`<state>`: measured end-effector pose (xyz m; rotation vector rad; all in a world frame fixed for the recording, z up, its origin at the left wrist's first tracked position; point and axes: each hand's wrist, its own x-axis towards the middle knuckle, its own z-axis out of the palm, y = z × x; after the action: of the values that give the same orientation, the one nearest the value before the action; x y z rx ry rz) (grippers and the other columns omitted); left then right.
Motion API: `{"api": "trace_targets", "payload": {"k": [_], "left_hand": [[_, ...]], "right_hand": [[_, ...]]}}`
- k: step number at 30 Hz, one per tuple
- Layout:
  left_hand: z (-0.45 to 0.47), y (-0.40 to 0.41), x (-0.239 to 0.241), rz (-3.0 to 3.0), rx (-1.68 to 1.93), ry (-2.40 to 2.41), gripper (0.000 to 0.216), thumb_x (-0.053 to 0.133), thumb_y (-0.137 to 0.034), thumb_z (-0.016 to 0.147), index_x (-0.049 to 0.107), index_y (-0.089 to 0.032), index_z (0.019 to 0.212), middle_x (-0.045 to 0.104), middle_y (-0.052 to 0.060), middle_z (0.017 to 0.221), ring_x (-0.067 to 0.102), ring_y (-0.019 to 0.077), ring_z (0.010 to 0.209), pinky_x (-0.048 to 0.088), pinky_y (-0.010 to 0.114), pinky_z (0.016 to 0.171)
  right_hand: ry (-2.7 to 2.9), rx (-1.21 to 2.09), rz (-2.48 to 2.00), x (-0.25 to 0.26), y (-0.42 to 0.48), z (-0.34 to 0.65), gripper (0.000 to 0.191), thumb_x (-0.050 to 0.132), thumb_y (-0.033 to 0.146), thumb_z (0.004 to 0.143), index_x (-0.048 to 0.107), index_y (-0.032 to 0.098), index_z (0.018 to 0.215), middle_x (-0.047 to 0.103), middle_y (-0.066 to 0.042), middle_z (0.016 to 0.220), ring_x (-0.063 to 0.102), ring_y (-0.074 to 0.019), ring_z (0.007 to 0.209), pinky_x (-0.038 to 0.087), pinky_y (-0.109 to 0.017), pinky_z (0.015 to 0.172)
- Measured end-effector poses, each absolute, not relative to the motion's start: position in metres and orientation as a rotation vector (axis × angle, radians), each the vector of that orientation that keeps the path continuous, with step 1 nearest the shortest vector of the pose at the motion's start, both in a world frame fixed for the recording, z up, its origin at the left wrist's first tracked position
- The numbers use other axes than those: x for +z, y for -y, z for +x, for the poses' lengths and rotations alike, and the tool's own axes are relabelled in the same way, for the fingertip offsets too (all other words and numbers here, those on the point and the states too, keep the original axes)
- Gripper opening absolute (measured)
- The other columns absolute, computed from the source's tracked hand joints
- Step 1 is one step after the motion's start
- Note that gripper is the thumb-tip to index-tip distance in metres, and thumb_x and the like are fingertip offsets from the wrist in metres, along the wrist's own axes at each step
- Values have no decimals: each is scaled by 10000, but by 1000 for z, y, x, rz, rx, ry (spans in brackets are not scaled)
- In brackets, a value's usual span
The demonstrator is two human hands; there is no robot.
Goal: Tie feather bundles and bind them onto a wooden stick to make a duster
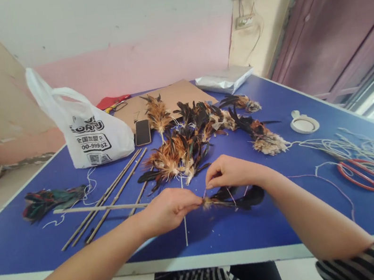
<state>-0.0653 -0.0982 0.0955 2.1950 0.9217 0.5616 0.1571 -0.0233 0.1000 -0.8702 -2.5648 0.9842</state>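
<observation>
My left hand (pixel 170 208) is closed in a pinch on the quill end of a small bundle of dark feathers (pixel 239 196) just above the blue table (pixel 46 240). My right hand (pixel 230 171) is also pinched, holding a thin white thread (pixel 186 228) at the same spot; the thread hangs down toward the table's front edge. A thin wooden stick (pixel 98 208) runs leftward from under my left hand. The fingertips of both hands nearly touch.
Tied feather bundles (pixel 200 133) lie piled behind my hands. Several thin sticks (pixel 110 196) and green feathers (pixel 48 201) lie left. A white plastic bag (pixel 88 132), a phone (pixel 142 132) and cardboard (pixel 165 96) sit at the back. Red scissors (pixel 368 172), tangled string (pixel 349 147) and a white ring (pixel 304 124) lie right.
</observation>
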Motion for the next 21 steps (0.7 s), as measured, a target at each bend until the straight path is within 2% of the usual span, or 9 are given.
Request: {"api": "trace_targets", "payload": {"k": [2, 4, 7, 10, 14, 16, 19, 21], "left_hand": [[-71, 105, 107, 2024, 638, -980, 182, 572, -226, 755, 709, -214, 875, 694, 88, 834, 625, 183, 780, 445, 262, 735], [-76, 110, 117, 1750, 754, -1049, 132, 619, -252, 718, 700, -186, 797, 684, 76, 735, 589, 139, 589, 445, 234, 574], [-77, 112, 126, 1400, 887, -1036, 143, 656, -273, 686, 656, -149, 757, 654, 50, 650, 457, 65, 416, 349, 189, 415], [-77, 107, 131, 1220, 987, -1040, 194, 664, -292, 689, 625, -140, 803, 649, 43, 684, 436, 40, 422, 282, 157, 390], [-85, 93, 140, 1081, 1124, -1051, 330, 685, -288, 678, 613, -151, 970, 636, 33, 713, 418, 21, 428, 231, 138, 379], [-91, 88, 144, 1061, 1157, -1050, 333, 695, -274, 668, 627, -143, 966, 628, 32, 716, 412, 14, 428, 215, 137, 376], [-100, 86, 146, 1042, 1162, -1069, 282, 699, -266, 662, 647, -128, 903, 626, 35, 718, 406, 11, 427, 205, 137, 370], [-105, 86, 145, 1031, 1175, -1076, 264, 698, -262, 663, 649, -127, 885, 626, 36, 719, 399, 12, 426, 200, 137, 362]], "right_hand": [[2455, 1281, -845, 97, 19, 159, 254, 597, 380, 729, 707, 152, 754, 668, -11, 678, 580, -131, 624, 423, -217, 605], [2268, 1534, -782, 89, 18, 158, 342, 610, 444, 698, 699, 123, 775, 665, -34, 694, 581, -145, 633, 442, -243, 624], [2044, 1632, -697, 73, 20, 148, 403, 634, 498, 657, 686, 135, 823, 662, -51, 775, 574, -155, 687, 453, -275, 668], [2060, 1592, -755, 60, 25, 141, 353, 621, 475, 699, 687, 150, 819, 628, -24, 686, 518, -116, 595, 424, -241, 581], [2116, 1534, -941, 60, 26, 160, 371, 571, 474, 751, 683, 127, 822, 529, 16, 537, 384, -68, 446, 306, -202, 442], [2156, 1428, -1056, 65, 26, 186, 364, 557, 476, 758, 681, 142, 833, 569, -8, 585, 443, -91, 483, 335, -221, 468], [2243, 1156, -1226, 72, 35, 244, 277, 569, 435, 757, 699, 205, 841, 661, -99, 842, 592, -191, 749, 418, -302, 655], [2232, 940, -1393, 75, 53, 285, 191, 636, 391, 712, 720, 248, 807, 671, -149, 848, 621, -210, 769, 413, -319, 666]]}}
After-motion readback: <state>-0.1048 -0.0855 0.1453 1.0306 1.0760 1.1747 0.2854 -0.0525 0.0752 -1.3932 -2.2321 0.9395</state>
